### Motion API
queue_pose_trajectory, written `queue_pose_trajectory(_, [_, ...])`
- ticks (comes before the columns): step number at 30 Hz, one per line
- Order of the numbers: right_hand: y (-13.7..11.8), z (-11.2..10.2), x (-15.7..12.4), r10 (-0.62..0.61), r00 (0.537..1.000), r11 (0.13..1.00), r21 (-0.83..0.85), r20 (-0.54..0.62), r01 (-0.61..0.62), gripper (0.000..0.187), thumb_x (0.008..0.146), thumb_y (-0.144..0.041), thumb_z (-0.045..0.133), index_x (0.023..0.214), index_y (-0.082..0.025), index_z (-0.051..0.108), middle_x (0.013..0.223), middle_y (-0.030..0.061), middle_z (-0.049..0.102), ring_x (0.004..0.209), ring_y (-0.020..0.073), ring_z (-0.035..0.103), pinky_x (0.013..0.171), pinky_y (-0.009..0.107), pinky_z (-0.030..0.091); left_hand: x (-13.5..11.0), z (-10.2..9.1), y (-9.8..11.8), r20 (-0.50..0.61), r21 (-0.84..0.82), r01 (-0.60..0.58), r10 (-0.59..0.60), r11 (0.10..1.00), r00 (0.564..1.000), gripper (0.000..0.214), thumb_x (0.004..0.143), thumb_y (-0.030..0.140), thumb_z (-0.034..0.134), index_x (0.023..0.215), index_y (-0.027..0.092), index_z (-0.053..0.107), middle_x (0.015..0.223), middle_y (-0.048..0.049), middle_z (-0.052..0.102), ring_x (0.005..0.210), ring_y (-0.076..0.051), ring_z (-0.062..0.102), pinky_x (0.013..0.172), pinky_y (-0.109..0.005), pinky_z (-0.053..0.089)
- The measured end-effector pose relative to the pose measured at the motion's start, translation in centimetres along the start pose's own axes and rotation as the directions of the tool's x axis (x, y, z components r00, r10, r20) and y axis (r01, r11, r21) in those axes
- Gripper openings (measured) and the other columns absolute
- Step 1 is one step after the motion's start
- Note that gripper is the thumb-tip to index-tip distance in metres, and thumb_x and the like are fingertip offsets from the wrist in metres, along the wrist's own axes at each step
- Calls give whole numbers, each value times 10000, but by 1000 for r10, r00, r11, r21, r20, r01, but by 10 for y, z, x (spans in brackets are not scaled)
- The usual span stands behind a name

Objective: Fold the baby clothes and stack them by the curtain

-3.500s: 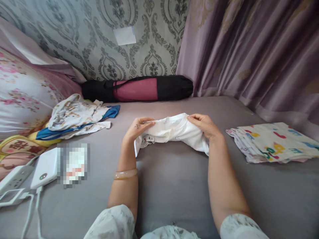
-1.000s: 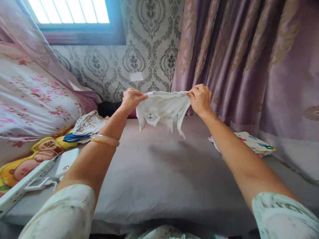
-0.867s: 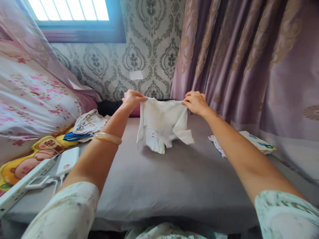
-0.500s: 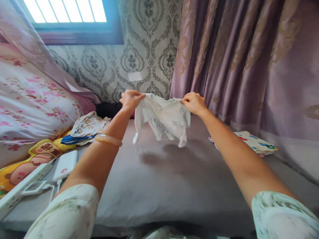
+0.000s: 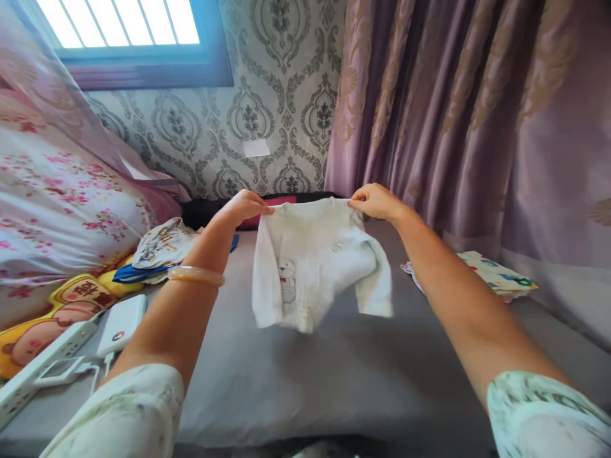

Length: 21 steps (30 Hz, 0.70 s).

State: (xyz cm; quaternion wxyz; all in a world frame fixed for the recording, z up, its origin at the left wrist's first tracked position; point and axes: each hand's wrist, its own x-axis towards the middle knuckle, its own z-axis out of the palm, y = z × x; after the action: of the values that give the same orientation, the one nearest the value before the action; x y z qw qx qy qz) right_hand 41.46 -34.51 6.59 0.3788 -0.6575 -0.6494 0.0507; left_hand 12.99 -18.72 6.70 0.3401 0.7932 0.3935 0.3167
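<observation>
A small white long-sleeved top (image 5: 310, 254) with a bear print near its lower left hangs between my hands above the grey bed sheet (image 5: 248, 388). My left hand (image 5: 245, 207) pinches it at the left shoulder, thumb and fingers pressed together. At the right shoulder, my right hand (image 5: 375, 200) grips it in the same kind of pinch. Its lower right part is folded inward, and the right sleeve hangs out to the side. A pale bangle (image 5: 196, 275) circles my left forearm.
Left on the bed lie folded clothes (image 5: 165, 245), a yellow cartoon cushion (image 5: 52, 318), a white power bank (image 5: 121, 324) and a power strip (image 5: 48, 369). A patterned folded cloth (image 5: 496, 273) lies right. Purple curtains (image 5: 429, 114) hang behind it.
The white top has swung down and opened out, so its front and bear print now show. Both hands have lowered slightly, still pinching the shoulders.
</observation>
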Motion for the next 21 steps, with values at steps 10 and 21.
queue_pose_trajectory(10, [9,3,4,-67,968,984,179,242,23,334,644,-510,752,696,-181,724,744,20,664,788,173,606,708,284,467,-1,4,-4,112,-112,14,-2,994,994,187,516,301,843,592,187,717,607,-25,662,748,-214,649,693,-309,499])
queue_pose_trajectory(21, [7,6,7,-138,949,920,391,283,18,330,626,-497,772,769,-201,739,864,31,703,900,191,627,804,306,491,5,9,-2,229,-388,-80,179,918,957,318,562,403,811,776,177,743,764,-37,706,866,-209,644,781,-321,482])
